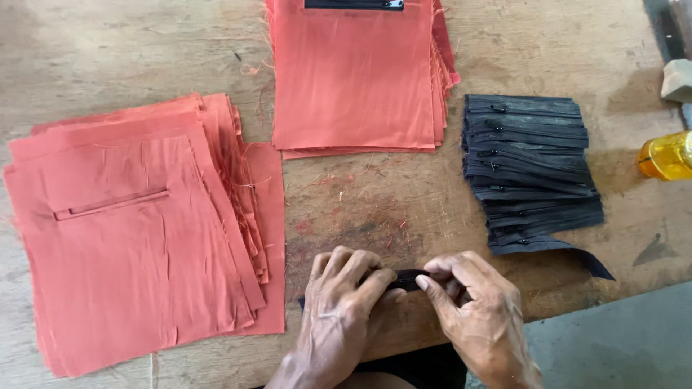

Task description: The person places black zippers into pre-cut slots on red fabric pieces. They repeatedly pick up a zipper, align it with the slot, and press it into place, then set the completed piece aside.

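Both hands meet at the near edge of the wooden worktable (504, 43), knuckles up, wrists coming in from the bottom of the view. The left hand (344, 302) lies palm down with its fingers curled over one end of a black zipper (412, 279), pressing it to the wood. The right hand (479, 310) sits just right of it, thumb and forefinger pinched closed on the same zipper, the other fingers folded under. Only a short dark stretch of the zipper shows between the two hands; the rest is covered by them.

Well to the left lies one loose stack of orange-red fabric pieces (137, 252), fanned so that several frayed edges show; the exact number of pieces cannot be counted. The top piece has a single narrow slit opening (112, 204) sewn across it.

At the far centre sits a second, neater stack of the same orange-red fabric (357, 79), its top piece carrying one black zipper strip (353, 4) at the far edge.

To the right, one pile of black zippers (533, 173) lies in overlapping rows, more than a dozen, too tightly layered for an exact count. At the right edge stands one yellow translucent bottle (667, 155), with a pale block (677, 79) farther off.
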